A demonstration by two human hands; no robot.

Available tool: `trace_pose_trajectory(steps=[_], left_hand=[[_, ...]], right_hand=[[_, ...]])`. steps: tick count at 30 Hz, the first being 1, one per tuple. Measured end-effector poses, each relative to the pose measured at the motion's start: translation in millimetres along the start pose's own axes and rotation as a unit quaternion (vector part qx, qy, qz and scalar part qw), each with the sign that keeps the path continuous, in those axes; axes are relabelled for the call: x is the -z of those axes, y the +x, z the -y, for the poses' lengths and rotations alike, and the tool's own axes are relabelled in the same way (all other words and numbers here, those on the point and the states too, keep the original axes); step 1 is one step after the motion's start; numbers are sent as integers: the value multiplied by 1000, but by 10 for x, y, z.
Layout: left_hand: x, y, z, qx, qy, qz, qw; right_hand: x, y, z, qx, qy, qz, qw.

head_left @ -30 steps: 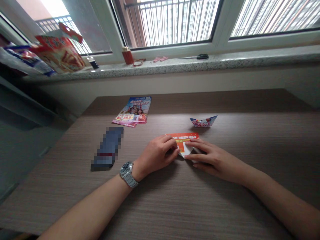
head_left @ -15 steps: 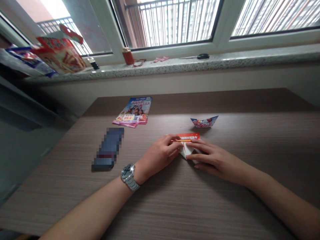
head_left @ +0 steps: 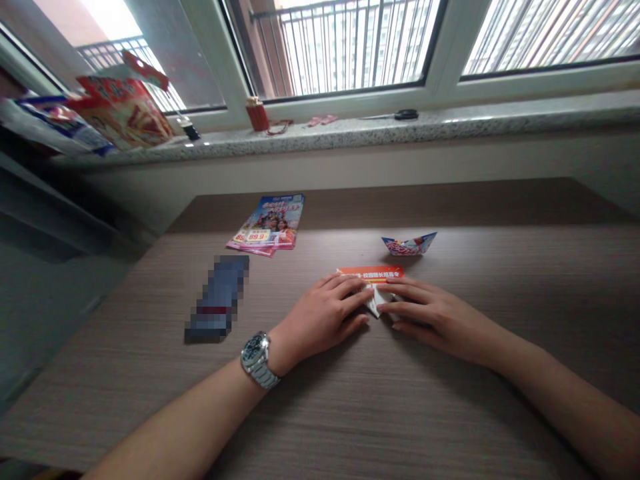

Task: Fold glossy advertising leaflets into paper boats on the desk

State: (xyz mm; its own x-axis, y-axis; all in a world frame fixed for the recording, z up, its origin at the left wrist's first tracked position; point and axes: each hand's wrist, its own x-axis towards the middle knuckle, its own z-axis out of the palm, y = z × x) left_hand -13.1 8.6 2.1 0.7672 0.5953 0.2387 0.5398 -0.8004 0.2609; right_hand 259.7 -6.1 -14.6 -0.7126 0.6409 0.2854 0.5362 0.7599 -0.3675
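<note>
A folded paper flyer (head_left: 373, 272), with an orange-red printed strip along its far edge and a white pointed part toward me, lies on the wooden table (head_left: 310, 413). My left hand (head_left: 327, 313) rests over its left side, fingers stretched out flat on the paper. From the right, my right hand (head_left: 425, 313) lays its spread fingertips on the paper's right side. Both hands cover much of the flyer, so its full outline is hidden. Just beyond it stands a small folded paper boat (head_left: 409, 245), printed in blue, red and white.
A stack of printed flyers (head_left: 273, 223) lies at the back left, with a pixelated dark object (head_left: 217, 300) nearer me. On the stone windowsill (head_left: 340, 135) are scissors (head_left: 400, 115), a red container (head_left: 257, 115) and snack bags (head_left: 125, 113).
My left hand has shifted slightly right and flattened over the paper. More of the flyer's orange strip shows at its left end. My right hand has hardly moved.
</note>
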Motion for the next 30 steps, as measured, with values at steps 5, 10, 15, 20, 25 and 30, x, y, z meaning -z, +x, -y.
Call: trace_pose_trajectory(steps=[5, 10, 15, 20, 25, 30], left_hand=[[4, -16, -24, -15, -7, 4, 1000], [-9, -26, -37, -19, -3, 13, 1000], [-29, -33, -45, -10, 10, 20, 1000], [-27, -40, -55, -3, 12, 29, 999], [-17, -44, -71, -7, 2, 38, 999], [-7, -50, -86, -7, 7, 52, 999]], right_hand=[[26, 11, -25, -4, 15, -22, 1000], [-7, -4, -59, -15, -1, -19, 1000], [-56, -9, -63, -19, -41, -34, 998], [-60, -2, -74, -24, -32, -19, 999], [-23, -28, -101, -19, -12, -10, 1000], [2, -54, -106, -16, -14, 3, 1000]])
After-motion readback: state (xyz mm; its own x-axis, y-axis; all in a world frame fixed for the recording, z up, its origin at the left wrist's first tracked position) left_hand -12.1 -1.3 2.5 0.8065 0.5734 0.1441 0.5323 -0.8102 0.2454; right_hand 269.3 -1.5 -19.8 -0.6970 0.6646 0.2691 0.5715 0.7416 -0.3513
